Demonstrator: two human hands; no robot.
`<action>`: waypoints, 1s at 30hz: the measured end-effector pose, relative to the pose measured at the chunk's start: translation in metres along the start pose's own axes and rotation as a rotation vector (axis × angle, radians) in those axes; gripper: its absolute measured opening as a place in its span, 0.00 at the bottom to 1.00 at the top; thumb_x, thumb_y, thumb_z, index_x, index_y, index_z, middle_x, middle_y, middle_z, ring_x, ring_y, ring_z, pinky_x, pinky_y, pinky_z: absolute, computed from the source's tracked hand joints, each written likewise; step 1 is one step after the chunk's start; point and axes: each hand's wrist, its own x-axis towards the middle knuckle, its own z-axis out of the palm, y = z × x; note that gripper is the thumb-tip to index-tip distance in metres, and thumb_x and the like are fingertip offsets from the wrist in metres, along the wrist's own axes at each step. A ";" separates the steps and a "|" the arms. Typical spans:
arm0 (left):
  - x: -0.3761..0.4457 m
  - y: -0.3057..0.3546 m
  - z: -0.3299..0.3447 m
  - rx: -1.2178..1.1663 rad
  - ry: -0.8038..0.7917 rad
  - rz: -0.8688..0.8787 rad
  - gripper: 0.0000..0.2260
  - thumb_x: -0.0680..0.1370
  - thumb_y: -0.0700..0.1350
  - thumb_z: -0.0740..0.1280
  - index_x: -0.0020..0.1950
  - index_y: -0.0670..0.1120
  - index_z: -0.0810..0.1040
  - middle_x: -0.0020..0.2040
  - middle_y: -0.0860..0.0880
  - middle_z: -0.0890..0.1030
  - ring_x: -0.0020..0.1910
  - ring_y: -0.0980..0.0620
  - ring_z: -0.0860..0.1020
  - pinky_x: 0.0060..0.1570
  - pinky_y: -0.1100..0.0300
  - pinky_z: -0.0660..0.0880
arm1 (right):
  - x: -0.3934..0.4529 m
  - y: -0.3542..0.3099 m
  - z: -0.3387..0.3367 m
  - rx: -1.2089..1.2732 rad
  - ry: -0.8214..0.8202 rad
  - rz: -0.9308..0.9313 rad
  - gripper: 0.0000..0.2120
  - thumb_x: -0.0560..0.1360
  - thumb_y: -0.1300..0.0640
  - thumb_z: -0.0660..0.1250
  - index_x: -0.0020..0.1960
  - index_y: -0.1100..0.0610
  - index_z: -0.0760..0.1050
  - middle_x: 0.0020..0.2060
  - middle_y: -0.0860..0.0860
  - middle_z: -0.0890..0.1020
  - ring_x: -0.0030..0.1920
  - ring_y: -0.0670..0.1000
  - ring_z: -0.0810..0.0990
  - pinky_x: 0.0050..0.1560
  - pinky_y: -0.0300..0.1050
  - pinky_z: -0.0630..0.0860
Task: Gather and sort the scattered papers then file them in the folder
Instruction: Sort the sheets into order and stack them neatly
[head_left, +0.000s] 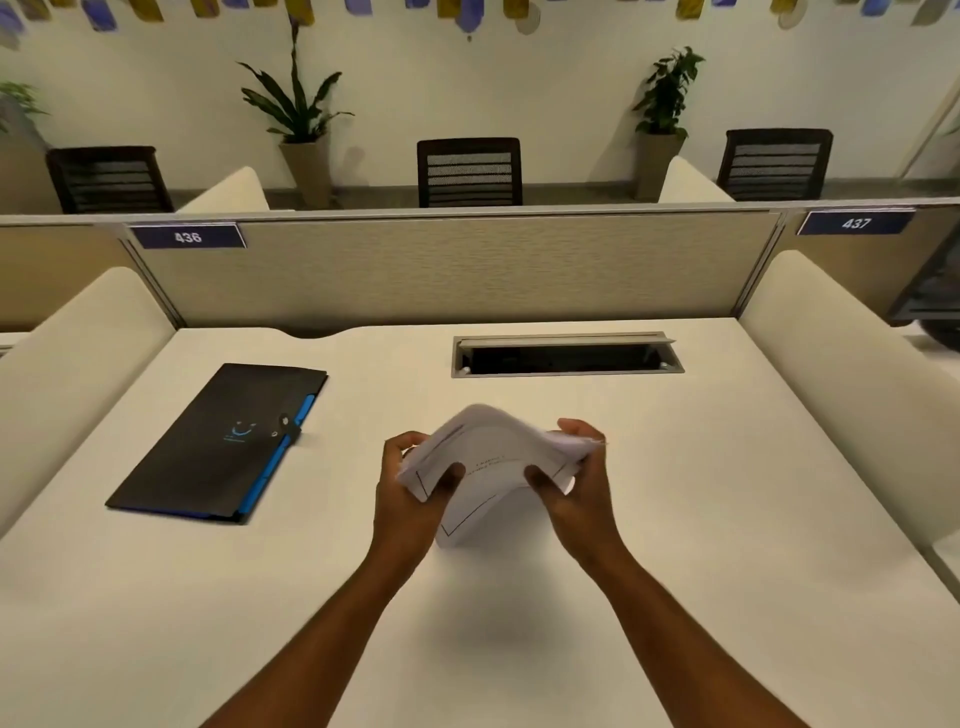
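A stack of white printed papers (491, 457) is held above the middle of the white desk (519, 623), bowed upward in an arch. My left hand (410, 499) grips its left edge, thumb on top. On the opposite edge, my right hand (579, 483) grips it the same way. A closed black folder (208, 441) with a blue spine edge and a button clasp lies flat on the desk to the left, apart from both hands.
A recessed cable tray (566, 356) with its lid open sits at the back of the desk. Beige partition panels (467, 270) wall in the back and both sides. Chairs and potted plants stand beyond the partition.
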 end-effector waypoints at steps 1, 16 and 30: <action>0.002 0.000 0.001 -0.004 0.014 0.009 0.20 0.67 0.58 0.75 0.53 0.69 0.70 0.49 0.64 0.79 0.50 0.63 0.79 0.40 0.69 0.78 | 0.001 0.002 0.001 -0.019 0.022 0.013 0.28 0.73 0.67 0.75 0.66 0.55 0.66 0.58 0.42 0.74 0.58 0.36 0.76 0.51 0.31 0.78; 0.019 0.042 0.014 -0.097 0.103 0.149 0.13 0.79 0.52 0.65 0.57 0.69 0.67 0.55 0.58 0.77 0.55 0.55 0.79 0.46 0.62 0.80 | 0.032 -0.036 0.006 0.154 0.302 -0.055 0.18 0.76 0.47 0.73 0.62 0.44 0.70 0.51 0.40 0.81 0.52 0.44 0.83 0.43 0.36 0.82; 0.024 0.004 0.017 0.010 -0.046 -0.026 0.14 0.80 0.48 0.65 0.61 0.62 0.66 0.56 0.60 0.75 0.55 0.60 0.77 0.44 0.67 0.78 | 0.028 0.003 0.014 -0.037 0.132 0.111 0.26 0.73 0.56 0.77 0.66 0.48 0.68 0.55 0.43 0.78 0.57 0.49 0.80 0.48 0.38 0.82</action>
